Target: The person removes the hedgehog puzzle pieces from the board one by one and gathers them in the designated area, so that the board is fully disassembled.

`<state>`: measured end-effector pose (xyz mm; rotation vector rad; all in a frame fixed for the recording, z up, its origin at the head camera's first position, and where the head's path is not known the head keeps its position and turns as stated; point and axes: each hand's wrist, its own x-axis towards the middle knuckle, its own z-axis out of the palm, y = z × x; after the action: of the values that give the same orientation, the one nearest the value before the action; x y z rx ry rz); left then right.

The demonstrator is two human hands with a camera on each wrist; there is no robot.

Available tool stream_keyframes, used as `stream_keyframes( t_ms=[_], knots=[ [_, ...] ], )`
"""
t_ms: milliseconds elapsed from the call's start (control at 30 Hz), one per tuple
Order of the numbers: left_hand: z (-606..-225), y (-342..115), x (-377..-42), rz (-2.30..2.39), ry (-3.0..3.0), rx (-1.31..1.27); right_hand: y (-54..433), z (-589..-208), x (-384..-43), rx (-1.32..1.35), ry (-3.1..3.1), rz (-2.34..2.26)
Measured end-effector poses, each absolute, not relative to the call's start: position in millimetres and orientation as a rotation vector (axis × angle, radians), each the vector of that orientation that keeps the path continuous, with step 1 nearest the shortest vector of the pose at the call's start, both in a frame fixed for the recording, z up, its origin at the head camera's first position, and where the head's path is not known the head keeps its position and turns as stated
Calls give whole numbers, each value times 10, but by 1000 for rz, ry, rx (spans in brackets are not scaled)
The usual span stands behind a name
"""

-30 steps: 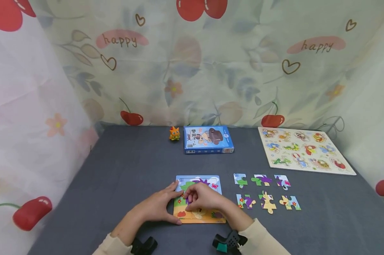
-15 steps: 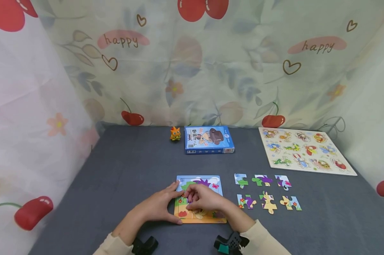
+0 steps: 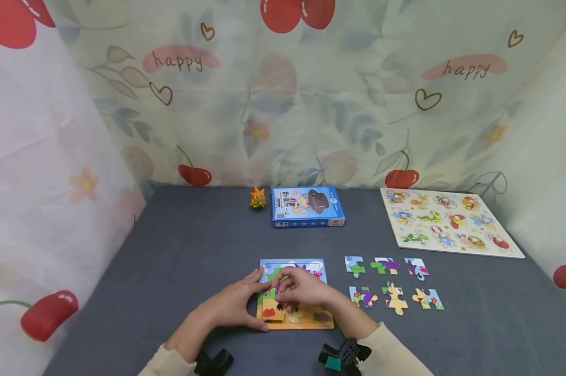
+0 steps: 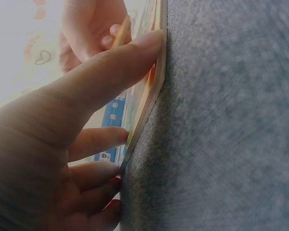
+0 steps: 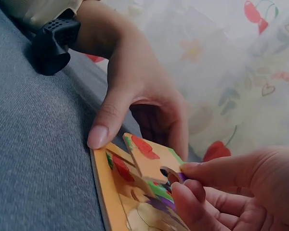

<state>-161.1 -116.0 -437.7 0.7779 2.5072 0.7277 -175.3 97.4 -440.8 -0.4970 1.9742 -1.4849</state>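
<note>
On the dark cloth lies a small framed jigsaw puzzle with a colourful picture. My left hand steadies its left side, the thumb resting on the near rim and the fingers along the left edge. Between thumb and fingers, my right hand pinches a puzzle piece with a red fruit and an orange ground. That piece is tilted up above the frame's near left corner, where a matching printed picture shows underneath. The right hand covers the middle of the puzzle in the head view.
To the right lie two rows of loose puzzle pieces. Farther back are a small orange toy figure, a blue box and a white insect puzzle board. A printed curtain encloses the table.
My right hand has risen slightly, lifting the pinched puzzle piece out of the near left corner. The left hand and the loose pieces stay where they were.
</note>
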Motion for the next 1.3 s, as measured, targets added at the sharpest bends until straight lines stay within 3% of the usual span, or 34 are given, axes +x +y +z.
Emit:
stream_keyframes(
  t_ms=[400,1300],
  knots=[
    [-4389,-1135,-1618,703,2499,727,1261,-4292,-1734,-547,2017,-1483],
    [-4385,-1120,-1628,669,2508,721,2068,-4213,-1491,-370,2125,-1462]
  ],
)
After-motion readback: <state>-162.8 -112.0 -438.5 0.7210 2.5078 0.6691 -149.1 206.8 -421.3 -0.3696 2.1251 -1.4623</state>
